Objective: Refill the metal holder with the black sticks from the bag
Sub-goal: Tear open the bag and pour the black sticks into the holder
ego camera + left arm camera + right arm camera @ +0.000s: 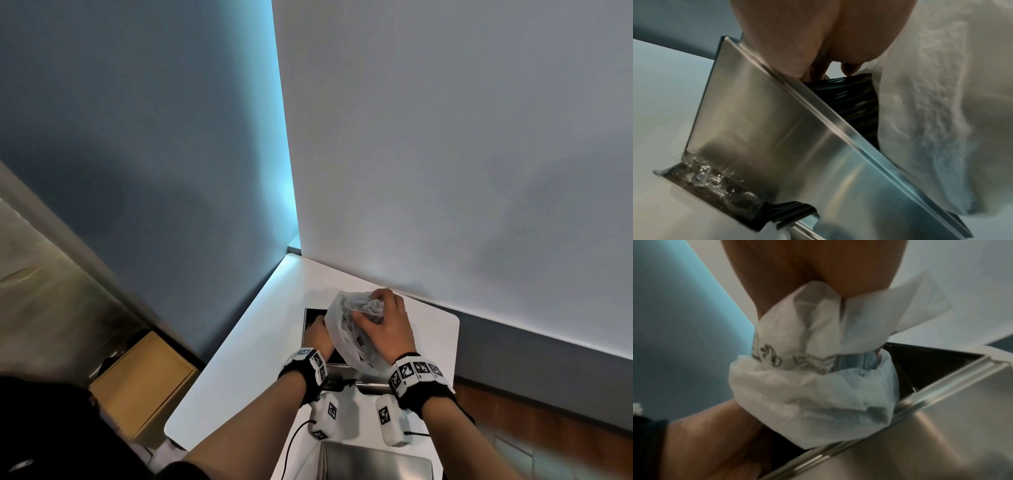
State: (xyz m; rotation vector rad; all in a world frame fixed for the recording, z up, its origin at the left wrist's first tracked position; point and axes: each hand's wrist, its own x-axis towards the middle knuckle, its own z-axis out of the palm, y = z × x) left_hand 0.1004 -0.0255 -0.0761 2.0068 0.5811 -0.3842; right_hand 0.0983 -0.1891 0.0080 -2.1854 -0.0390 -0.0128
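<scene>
A brushed-steel holder point(310, 313) stands open-topped on the white table, near the wall. My right hand point(383, 322) grips the bunched neck of a white plastic bag point(342, 329) held over the opening. In the right wrist view the bag point(807, 369) hangs from that hand point(818, 264) onto the holder's rim point(941, 418). My left hand point(317, 337) reaches into the holder's left side. In the left wrist view its fingers point(818, 71) curl onto a bundle of black sticks point(855, 104) inside the holder point(777, 129), beside the bag point(931, 97).
The table point(239, 359) is small, with a white wall close behind it and a blue wall to the left. A second steel object point(373, 462) lies at the near edge. A wooden box point(144, 387) sits on the floor to the left. Crinkled clear wrap point(705, 177) covers the holder's lower slot.
</scene>
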